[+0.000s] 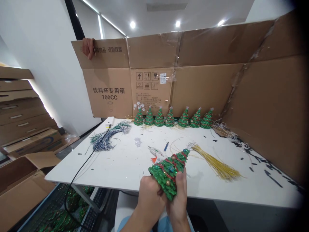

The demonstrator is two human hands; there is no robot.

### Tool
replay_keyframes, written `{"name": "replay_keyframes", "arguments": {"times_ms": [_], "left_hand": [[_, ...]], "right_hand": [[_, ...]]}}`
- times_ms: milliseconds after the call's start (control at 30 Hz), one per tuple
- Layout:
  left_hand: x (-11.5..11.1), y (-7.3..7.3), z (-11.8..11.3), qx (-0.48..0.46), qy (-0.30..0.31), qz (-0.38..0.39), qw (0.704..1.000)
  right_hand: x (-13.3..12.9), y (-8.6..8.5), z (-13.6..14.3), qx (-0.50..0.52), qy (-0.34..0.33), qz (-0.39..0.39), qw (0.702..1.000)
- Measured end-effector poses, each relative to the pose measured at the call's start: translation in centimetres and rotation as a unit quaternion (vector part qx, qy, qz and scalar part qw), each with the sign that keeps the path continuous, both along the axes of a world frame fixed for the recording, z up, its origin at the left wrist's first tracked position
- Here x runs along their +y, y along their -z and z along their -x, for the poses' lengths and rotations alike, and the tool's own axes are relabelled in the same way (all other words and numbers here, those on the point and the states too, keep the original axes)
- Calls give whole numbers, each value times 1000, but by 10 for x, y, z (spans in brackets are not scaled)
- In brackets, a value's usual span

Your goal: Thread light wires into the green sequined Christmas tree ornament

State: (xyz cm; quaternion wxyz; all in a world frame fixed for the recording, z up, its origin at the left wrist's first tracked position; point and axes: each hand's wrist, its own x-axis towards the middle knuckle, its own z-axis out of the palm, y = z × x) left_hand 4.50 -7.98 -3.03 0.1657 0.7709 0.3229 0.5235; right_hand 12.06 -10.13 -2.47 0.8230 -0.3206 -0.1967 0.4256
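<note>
A small decorated Christmas tree (pixel 169 172), green with red garland and coloured baubles, is held tilted over the table's front edge, its tip pointing up and right. My right hand (pixel 180 193) grips it from the right, thumb lying along the branches. Closed against the tree's base is my left hand (pixel 152 193); its fingertips are hidden behind the base. Just beyond the tree lie a blue pen-like tool (pixel 166 146), a white pen-like tool (pixel 155 150) and an orange-red piece (pixel 154 159). A bundle of yellow wires (pixel 217 162) lies right of the tree's tip.
Several similar trees (pixel 169 117) stand in a row along the cardboard wall (pixel 205 87). Dark and white wires (pixel 106 138) lie at left on the white table (pixel 120 170), near a black cable (pixel 79 172). Black scraps (pixel 272 174) litter the right side. A crate with more greenery (pixel 72 199) stands below left.
</note>
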Motion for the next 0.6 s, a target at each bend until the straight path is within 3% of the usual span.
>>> {"name": "replay_keyframes", "arguments": {"times_ms": [333, 600], "left_hand": [[-2, -1, 1, 8, -1, -2, 1000], [-1, 0, 1, 7, 5, 9, 1000]], "right_hand": [[-4, -9, 2, 11, -11, -3, 1000], [-2, 2, 0, 27, -9, 1, 1000]]}}
